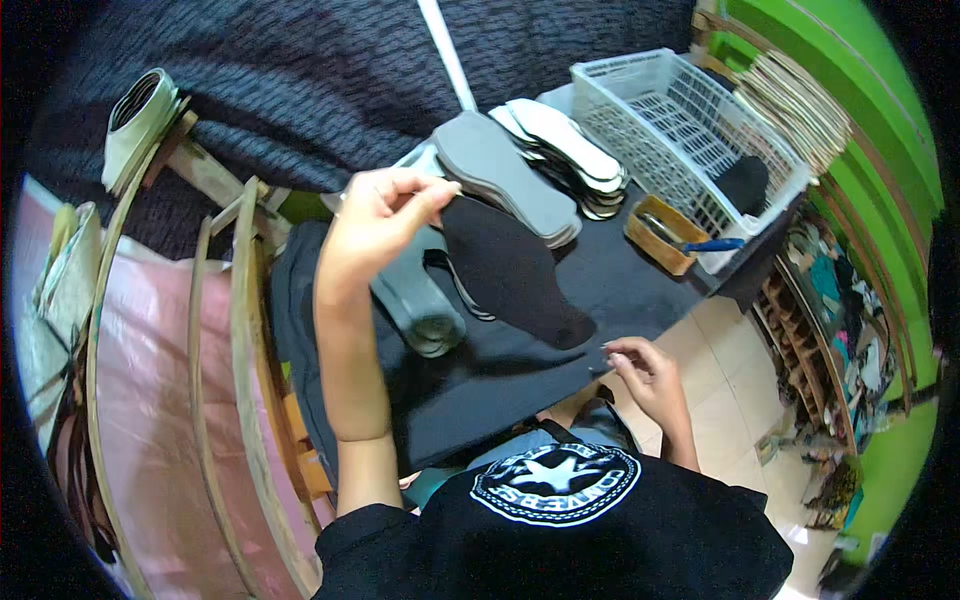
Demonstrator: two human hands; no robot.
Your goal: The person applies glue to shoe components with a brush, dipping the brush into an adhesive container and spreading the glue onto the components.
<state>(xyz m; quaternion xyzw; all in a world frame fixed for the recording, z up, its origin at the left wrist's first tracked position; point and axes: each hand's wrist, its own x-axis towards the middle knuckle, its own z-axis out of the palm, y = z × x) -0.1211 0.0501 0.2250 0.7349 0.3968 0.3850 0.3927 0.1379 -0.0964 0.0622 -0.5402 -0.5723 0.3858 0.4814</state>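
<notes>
My left hand, raised over the table, pinches one end of a black insole between thumb and fingers. The insole slants down to the right. Beside its lower end is my right hand, fingers loosely bent and slightly apart, not visibly gripping anything. Behind the held insole lies a stack of grey insoles. A pile of white and black insoles sits to its right. Below my left hand is another stack of dark grey insoles, partly hidden by my wrist and the held insole.
On the dark-covered table, a small tan box holds a blue-handled tool. Behind it stands a white plastic basket with a black piece inside. Wooden rails rise at the left; a cluttered shelf stands at the right.
</notes>
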